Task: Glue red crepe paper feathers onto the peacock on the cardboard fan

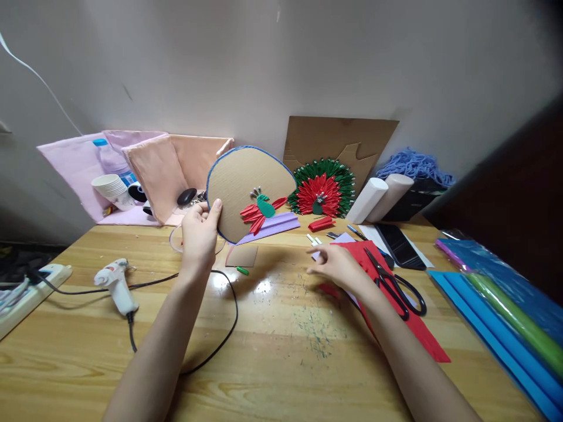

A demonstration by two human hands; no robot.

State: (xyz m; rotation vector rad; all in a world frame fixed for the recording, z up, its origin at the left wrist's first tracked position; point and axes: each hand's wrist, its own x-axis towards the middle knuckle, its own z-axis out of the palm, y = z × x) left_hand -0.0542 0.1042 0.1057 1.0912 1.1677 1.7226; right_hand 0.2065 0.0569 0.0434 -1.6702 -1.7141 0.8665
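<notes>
My left hand (pixel 199 231) grips the left edge of a round cardboard disc (pixel 240 181) with a blue rim and holds it upright above the table. A small green paper bird with red folded feathers (pixel 260 211) is stuck on the disc's lower right. My right hand (pixel 336 265) hovers low over the table with its fingers loosely spread and nothing visible in them. It is beside a red paper sheet (pixel 413 325) and black scissors (pixel 396 284). Small white and green bits (pixel 313 239) lie just beyond its fingertips.
A white glue gun (pixel 116 284) with a black cord lies at the left beside a power strip (pixel 30 290). A finished red-and-green paper peacock (pixel 323 190) leans on cardboard at the wall. Foam rolls (pixel 373 199), a phone (pixel 398 245), blue yarn, and coloured sheets (pixel 505 316) fill the right.
</notes>
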